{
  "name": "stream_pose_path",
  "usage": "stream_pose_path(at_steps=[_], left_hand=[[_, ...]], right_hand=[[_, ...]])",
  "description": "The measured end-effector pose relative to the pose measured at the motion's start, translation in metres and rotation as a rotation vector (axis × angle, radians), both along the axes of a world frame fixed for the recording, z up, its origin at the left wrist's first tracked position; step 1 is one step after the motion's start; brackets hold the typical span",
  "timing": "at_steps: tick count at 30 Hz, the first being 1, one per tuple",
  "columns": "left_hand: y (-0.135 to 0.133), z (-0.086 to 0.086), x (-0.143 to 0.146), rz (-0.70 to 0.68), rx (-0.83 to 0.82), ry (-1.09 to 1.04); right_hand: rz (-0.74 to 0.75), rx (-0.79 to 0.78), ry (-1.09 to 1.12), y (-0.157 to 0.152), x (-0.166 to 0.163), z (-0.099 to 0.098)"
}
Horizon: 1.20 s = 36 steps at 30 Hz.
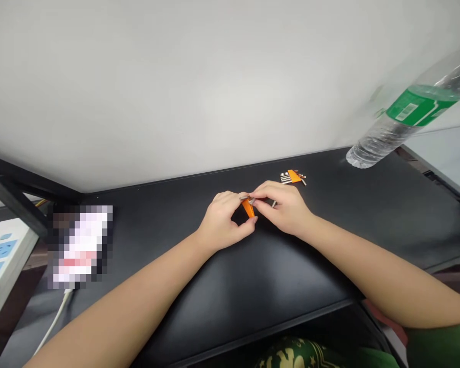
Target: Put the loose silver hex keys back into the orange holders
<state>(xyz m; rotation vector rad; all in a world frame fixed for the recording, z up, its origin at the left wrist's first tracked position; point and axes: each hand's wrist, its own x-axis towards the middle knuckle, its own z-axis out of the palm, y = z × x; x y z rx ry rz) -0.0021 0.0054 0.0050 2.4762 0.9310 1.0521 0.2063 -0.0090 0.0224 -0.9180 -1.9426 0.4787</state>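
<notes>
Green cloth printed in gold [297,355] lies closest, at six o'clock, with a plain green sleeve [440,345] at about five. From there the bare forearms converge: the left one [138,296] comes in from eight o'clock seen from its hand, the right one [371,273] from four. The left hand [223,222] has its thumb low and its fingers curled above, grasping a small orange holder [249,208] between them, just off the middle of the view towards five. The right hand [285,207] is bent in from three o'clock, pinching a small grey metal piece [252,201] against the holder's upper end; whether the two have joined cannot be told. Another metal bit [274,204] shows by the right palm. The black tabletop [230,296] spreads at six o'clock from the hands to its front edge, which climbs towards three; its back edge meets the white wall [214,92] at twelve. Bare surface also separates the left hand from a pixelated object [80,245] at nine, and the right hand from a clear bottle [387,135] at two. The holder's long axis runs from eleven to five, its narrow lower end by the left thumb. Near the right hand, at two from the holder, lies a second orange set [294,176], its silver pins aimed towards nine.
</notes>
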Motion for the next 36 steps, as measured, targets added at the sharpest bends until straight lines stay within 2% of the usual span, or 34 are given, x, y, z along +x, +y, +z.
stream_pose_path(at_steps=[3,6,10,18,22,26,31,36], left_hand=[[0.0,-0.002,0.001,0.02,0.027,-0.033],[0.0,-0.002,0.001,0.02,0.04,-0.05],[0.0,-0.001,0.002,0.0,0.053,-0.017],[0.0,-0.001,0.0,-0.015,0.09,0.063],[-0.001,-0.001,0.0,-0.002,0.036,0.075],[-0.001,0.0,0.0,0.049,-0.044,0.023],[0.001,0.002,-0.001,0.111,-0.141,-0.128],[0.003,0.0,-0.001,0.135,-0.189,-0.16]], right_hand=[[0.005,0.197,-0.15,0.001,0.001,-0.003],[0.027,0.31,-0.257,0.003,0.006,-0.005],[0.021,0.366,-0.342,0.005,0.009,-0.003],[-0.058,0.372,-0.608,-0.001,0.004,0.006],[-0.093,0.268,-0.597,-0.001,0.007,0.009],[-0.09,0.095,-0.561,0.011,0.031,0.017],[0.064,-0.147,-0.784,0.019,0.059,0.025],[0.111,-0.194,-0.93,0.009,0.044,0.023]])
